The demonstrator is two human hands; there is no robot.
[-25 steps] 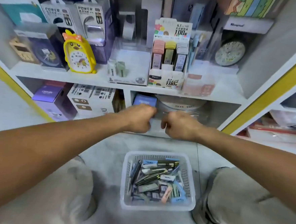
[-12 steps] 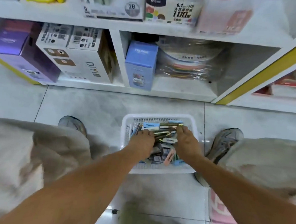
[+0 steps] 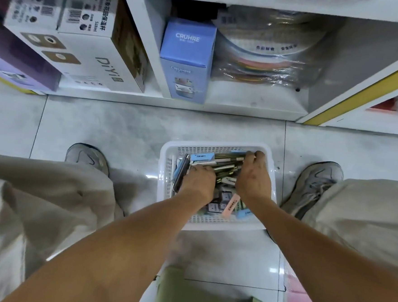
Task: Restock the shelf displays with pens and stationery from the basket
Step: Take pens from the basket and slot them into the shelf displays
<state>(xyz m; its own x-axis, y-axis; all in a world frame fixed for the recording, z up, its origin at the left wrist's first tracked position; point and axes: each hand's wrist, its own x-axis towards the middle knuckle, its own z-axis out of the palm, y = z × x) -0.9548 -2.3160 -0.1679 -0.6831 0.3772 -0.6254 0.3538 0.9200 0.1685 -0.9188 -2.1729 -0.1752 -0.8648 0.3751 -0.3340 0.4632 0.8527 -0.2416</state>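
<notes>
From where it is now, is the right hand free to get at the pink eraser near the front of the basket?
Probably yes. The pink eraser lies uncovered on top of the pile in the basket, just beside the right hand's wrist; nothing sits over it. The hand would only need to draw back.

Floor [image 3: 129,127]: grey tiles under you; your basket [image 3: 211,223], both shoes [image 3: 88,157] and a green stool [image 3: 209,297] stand on it.
Shelf [image 3: 255,100]: it holds your blue box [image 3: 187,62], white box [image 3: 91,56], purple box [image 3: 17,67] and wrapped discs [image 3: 270,56].
</notes>
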